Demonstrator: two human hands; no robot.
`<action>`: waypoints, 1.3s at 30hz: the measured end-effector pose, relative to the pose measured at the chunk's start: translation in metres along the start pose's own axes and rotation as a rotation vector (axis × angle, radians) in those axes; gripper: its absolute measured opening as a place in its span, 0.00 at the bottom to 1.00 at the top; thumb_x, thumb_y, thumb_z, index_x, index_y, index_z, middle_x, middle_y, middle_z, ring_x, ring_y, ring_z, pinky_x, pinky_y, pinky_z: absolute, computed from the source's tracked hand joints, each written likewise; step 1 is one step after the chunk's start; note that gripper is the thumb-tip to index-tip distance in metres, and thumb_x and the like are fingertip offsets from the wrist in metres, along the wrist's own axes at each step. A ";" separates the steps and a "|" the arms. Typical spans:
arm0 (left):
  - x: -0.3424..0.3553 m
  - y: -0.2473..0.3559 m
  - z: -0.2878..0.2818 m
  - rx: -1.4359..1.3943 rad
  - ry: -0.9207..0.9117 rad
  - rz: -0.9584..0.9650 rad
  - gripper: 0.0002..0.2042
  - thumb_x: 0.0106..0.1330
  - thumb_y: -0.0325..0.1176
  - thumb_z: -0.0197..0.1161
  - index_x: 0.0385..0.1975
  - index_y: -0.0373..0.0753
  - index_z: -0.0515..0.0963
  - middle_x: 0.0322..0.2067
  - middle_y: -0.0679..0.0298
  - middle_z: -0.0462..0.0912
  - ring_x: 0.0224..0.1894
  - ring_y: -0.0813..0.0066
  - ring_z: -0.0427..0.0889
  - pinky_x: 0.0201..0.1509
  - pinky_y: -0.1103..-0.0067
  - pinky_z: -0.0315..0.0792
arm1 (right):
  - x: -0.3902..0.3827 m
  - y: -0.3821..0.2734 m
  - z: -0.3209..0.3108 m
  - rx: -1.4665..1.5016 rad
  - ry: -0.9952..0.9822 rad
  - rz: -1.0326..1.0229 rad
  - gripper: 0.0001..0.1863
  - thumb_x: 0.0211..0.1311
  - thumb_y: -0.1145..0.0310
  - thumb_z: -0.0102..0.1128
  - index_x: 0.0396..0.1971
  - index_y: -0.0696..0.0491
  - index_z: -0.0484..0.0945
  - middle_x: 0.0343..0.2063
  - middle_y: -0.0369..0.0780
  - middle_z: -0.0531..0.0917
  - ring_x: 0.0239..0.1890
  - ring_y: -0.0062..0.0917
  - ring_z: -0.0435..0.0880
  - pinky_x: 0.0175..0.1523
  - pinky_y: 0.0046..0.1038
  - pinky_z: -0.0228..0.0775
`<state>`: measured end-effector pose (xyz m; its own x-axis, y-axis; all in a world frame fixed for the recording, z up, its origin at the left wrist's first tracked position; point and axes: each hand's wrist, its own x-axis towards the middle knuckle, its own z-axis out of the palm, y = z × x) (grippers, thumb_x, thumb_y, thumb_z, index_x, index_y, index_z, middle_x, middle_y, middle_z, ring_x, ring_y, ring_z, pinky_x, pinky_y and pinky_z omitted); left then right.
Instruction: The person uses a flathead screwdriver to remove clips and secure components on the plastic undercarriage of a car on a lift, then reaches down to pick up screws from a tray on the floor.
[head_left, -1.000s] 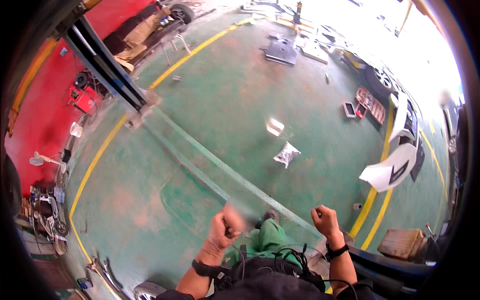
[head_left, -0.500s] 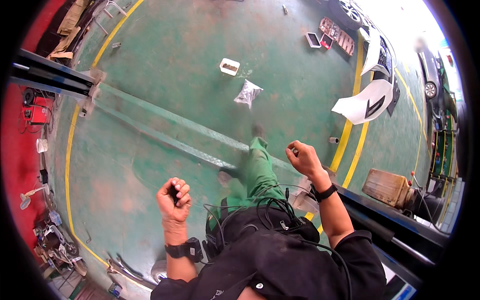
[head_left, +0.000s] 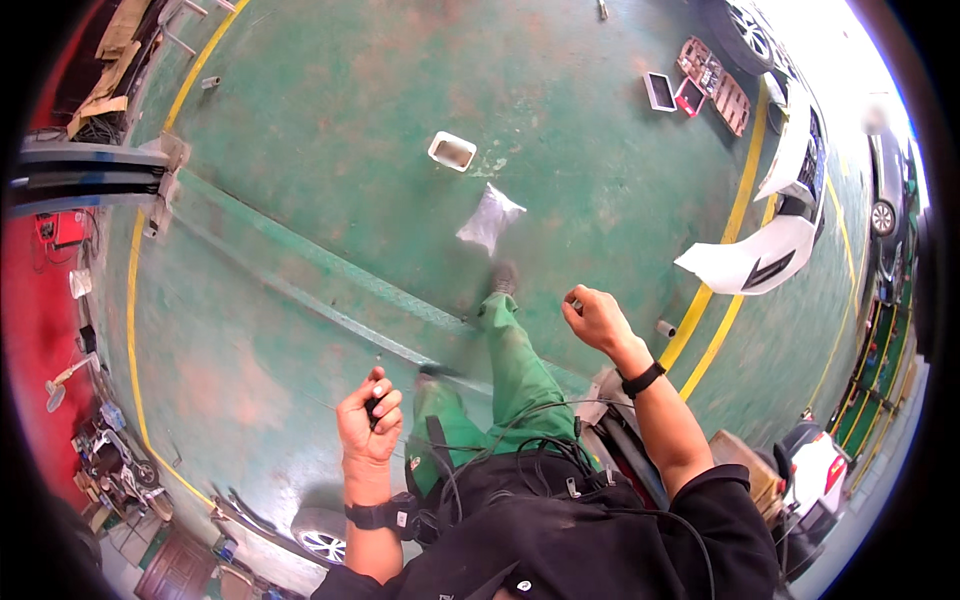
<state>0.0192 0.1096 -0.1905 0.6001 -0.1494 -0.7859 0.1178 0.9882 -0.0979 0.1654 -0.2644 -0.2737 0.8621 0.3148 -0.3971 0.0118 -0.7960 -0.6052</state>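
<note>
- Small dark slim object (head_left: 372, 408), perhaps a tool handle, sits in the left hand (head_left: 368, 425) at about 7 o'clock in the view; the fingers are curled shut around it, and only a short dark piece shows between them, so I cannot tell what kind of thing it is.
- Right hand (head_left: 597, 320) is raised at about 4 o'clock from centre, its fingers folded into a loose fist; whether anything lies inside it cannot be told. A black wristband (head_left: 643, 380) circles that wrist.
- Left wrist carries a black watch-like band (head_left: 378, 516).
- Green trouser leg (head_left: 510, 360) stretches forward between the two hands, ending in a dark shoe (head_left: 503, 277) on the green painted floor (head_left: 330, 120).
- Crumpled clear plastic bag (head_left: 489, 217) lies just beyond the shoe at 12 o'clock, and a small white rectangular tray (head_left: 452, 151) lies farther out the same way.
- White car bumper panel (head_left: 745, 265) rests at 2 o'clock, beside a yellow floor line (head_left: 720, 235).
- Against half a second ago, the left hand sits a little lower and more central, the right hand is much as it was, and the bag and tray lie nearer the middle of the view.
</note>
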 end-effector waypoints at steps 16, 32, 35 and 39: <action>0.331 -0.035 0.026 0.112 0.142 -0.296 0.08 0.68 0.28 0.51 0.40 0.33 0.76 0.17 0.71 0.62 0.18 0.81 0.60 0.13 0.86 0.53 | 0.290 0.118 0.118 -0.002 -0.197 0.086 0.12 0.59 0.64 0.59 0.33 0.59 0.78 0.31 0.52 0.83 0.38 0.47 0.82 0.43 0.43 0.75; 0.545 -0.003 0.005 0.169 0.178 -0.484 0.08 0.69 0.28 0.48 0.38 0.32 0.73 0.18 0.71 0.63 0.19 0.83 0.63 0.14 0.86 0.55 | 0.486 0.240 0.333 -0.311 -0.269 0.028 0.12 0.57 0.63 0.62 0.36 0.54 0.77 0.35 0.45 0.82 0.44 0.44 0.78 0.50 0.43 0.71; 0.554 0.014 0.000 0.208 0.288 -0.308 0.08 0.69 0.29 0.49 0.37 0.33 0.73 0.18 0.71 0.63 0.18 0.83 0.63 0.14 0.86 0.54 | 0.502 0.206 0.331 -0.144 -0.120 -0.017 0.09 0.59 0.66 0.61 0.34 0.55 0.77 0.30 0.46 0.81 0.38 0.43 0.80 0.45 0.41 0.72; 0.560 0.023 0.006 0.209 0.288 -0.292 0.07 0.69 0.29 0.49 0.36 0.32 0.73 0.18 0.71 0.63 0.18 0.83 0.63 0.14 0.85 0.55 | 0.538 0.174 0.330 0.112 0.163 0.033 0.07 0.61 0.69 0.61 0.33 0.57 0.77 0.27 0.47 0.82 0.31 0.44 0.83 0.38 0.38 0.74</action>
<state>0.3631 0.0486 -0.6294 0.2766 -0.3761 -0.8843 0.4242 0.8735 -0.2388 0.4642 -0.0629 -0.8196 0.9319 0.1942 -0.3065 -0.0664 -0.7393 -0.6701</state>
